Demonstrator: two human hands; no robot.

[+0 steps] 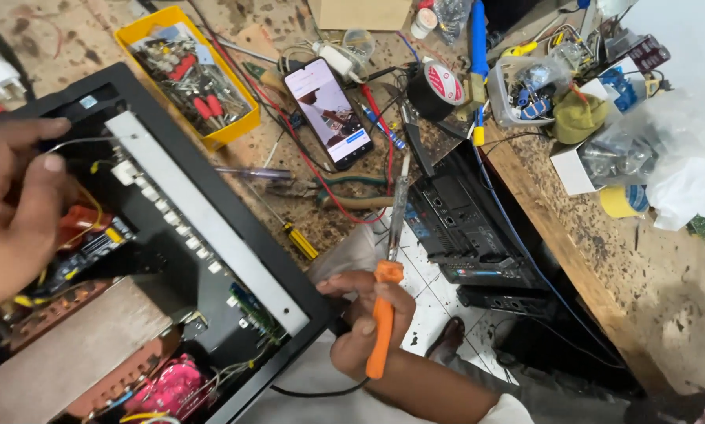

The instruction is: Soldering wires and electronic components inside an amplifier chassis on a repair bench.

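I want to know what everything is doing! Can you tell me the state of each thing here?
Left hand: pinching a thin white wire.
Right hand: closed around the orange-handled soldering iron, tip up.
Black chassis: open, insides showing.
Phone: screen lit, lying flat.
Yellow tray: open, full of small parts.
Tape roll: lying on the bench.

- One head view, looking steeply down from close above the workbench point(580, 235)
- Open black case point(235, 259) fills seven to nine o'clock; floor tiles point(435, 302) at six o'clock
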